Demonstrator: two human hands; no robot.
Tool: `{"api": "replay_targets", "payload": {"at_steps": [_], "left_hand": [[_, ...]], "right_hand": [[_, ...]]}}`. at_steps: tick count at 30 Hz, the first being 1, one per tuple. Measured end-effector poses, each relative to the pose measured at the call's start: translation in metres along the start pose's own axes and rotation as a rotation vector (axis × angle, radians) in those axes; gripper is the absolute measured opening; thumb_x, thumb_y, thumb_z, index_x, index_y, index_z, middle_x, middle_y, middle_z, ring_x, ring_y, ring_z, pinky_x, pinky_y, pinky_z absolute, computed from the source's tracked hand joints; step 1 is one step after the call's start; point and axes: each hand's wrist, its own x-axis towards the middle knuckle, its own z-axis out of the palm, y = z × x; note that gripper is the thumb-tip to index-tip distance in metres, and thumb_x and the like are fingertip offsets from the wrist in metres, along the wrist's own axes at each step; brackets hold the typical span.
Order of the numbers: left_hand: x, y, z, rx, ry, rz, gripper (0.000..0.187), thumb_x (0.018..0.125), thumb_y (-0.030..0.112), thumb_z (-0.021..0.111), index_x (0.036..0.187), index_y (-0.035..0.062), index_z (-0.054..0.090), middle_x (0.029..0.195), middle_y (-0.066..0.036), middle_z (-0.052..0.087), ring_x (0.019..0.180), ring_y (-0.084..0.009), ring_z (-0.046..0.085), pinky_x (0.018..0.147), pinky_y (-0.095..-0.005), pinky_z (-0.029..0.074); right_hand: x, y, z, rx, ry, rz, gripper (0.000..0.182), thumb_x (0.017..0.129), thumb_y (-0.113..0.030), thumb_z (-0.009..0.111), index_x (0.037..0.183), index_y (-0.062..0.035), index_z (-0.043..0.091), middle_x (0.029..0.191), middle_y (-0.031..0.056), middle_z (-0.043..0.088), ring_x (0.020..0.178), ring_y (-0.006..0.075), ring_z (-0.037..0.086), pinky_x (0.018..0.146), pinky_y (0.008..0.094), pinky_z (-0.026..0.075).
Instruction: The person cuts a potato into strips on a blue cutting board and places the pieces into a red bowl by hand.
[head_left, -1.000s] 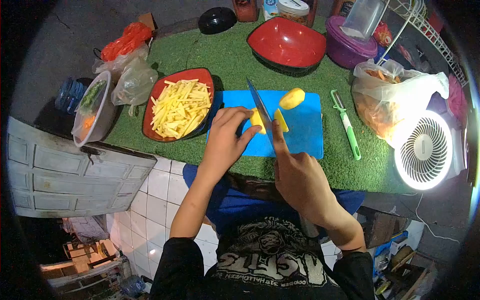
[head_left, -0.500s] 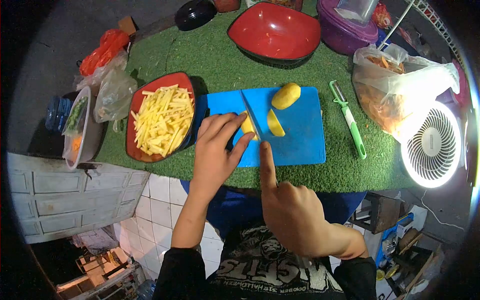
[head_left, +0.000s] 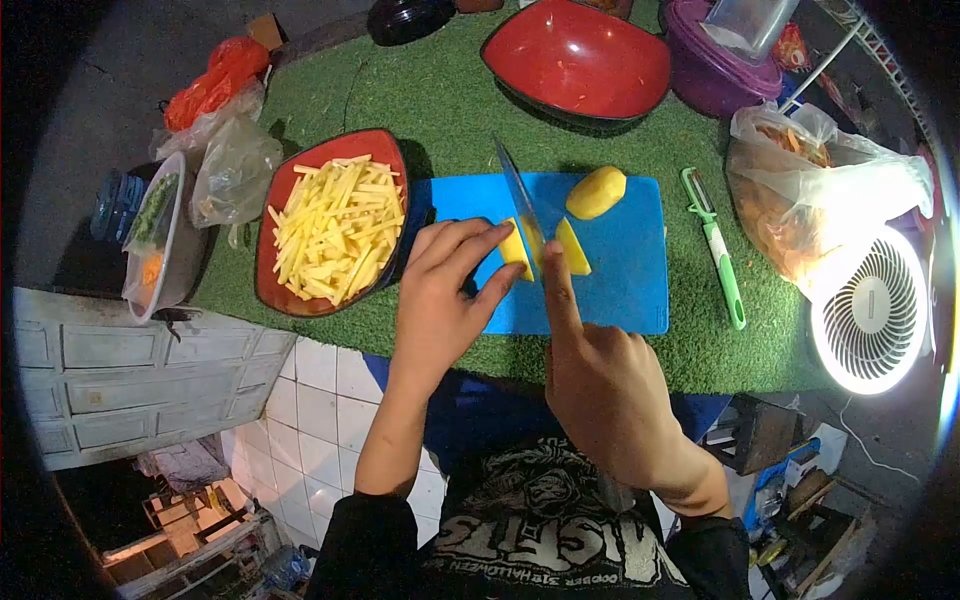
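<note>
My left hand (head_left: 448,290) pinches a peeled potato piece (head_left: 514,255) with fingertips and thumb, holding it on the blue cutting board (head_left: 620,290). In my right hand (head_left: 605,385) is a knife (head_left: 519,190), its handle mostly hidden by the fist and the index finger stretched along the blade's back. The blade is raised just right of the held piece, tip pointing away from me. Beside it lies a potato wedge (head_left: 574,247), partly behind my right index finger. A larger peeled potato (head_left: 597,192) rests at the board's far right.
Left of the board, a red bowl (head_left: 372,143) holds many potato sticks (head_left: 335,230). A green peeler (head_left: 722,262) lies to the right, near a bag of peelings (head_left: 775,205) and a white fan (head_left: 868,310). Another red bowl (head_left: 575,60) stands at the back.
The knife has lifted and moved right, away from the held potato piece, leaving a gap between them. My left hand keeps its pinch. The whole view has shifted slightly.
</note>
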Motion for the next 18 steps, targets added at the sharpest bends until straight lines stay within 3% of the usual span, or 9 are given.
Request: {"api": "replay_targets", "payload": {"at_steps": [6,12,18], "left_hand": [[-0.001,0.0,0.0,-0.004,0.011,0.001,0.041,0.075,0.009,0.083,0.115,0.0064,0.074,0.108,-0.011,0.069,0.102,-0.0298,0.063,0.09,-0.0387,0.051],[-0.002,0.0,0.0,-0.002,0.004,-0.008,0.043,0.073,0.005,0.082,0.115,0.0074,0.074,0.11,-0.011,0.069,0.103,-0.0301,0.063,0.091,-0.0388,0.051],[-0.001,0.0,0.0,-0.002,-0.006,-0.006,0.044,0.073,0.002,0.08,0.116,0.0071,0.074,0.111,-0.011,0.07,0.104,-0.0304,0.063,0.092,-0.0391,0.051]], "right_hand": [[-0.005,0.0,0.003,0.042,-0.03,-0.004,0.073,0.089,-0.012,0.057,0.154,0.0058,0.029,0.055,0.0128,0.061,0.045,0.0301,0.065,0.043,0.0438,0.055],[-0.009,-0.004,0.005,0.036,-0.012,-0.002,0.074,0.088,-0.011,0.058,0.154,0.0057,0.028,0.054,0.009,0.06,0.043,0.0283,0.064,0.042,0.0414,0.054],[0.015,-0.008,0.015,-0.056,-0.086,0.054,0.071,0.091,-0.015,0.056,0.153,0.0068,0.03,0.059,0.0132,0.065,0.047,0.0305,0.066,0.044,0.0425,0.055]]}}
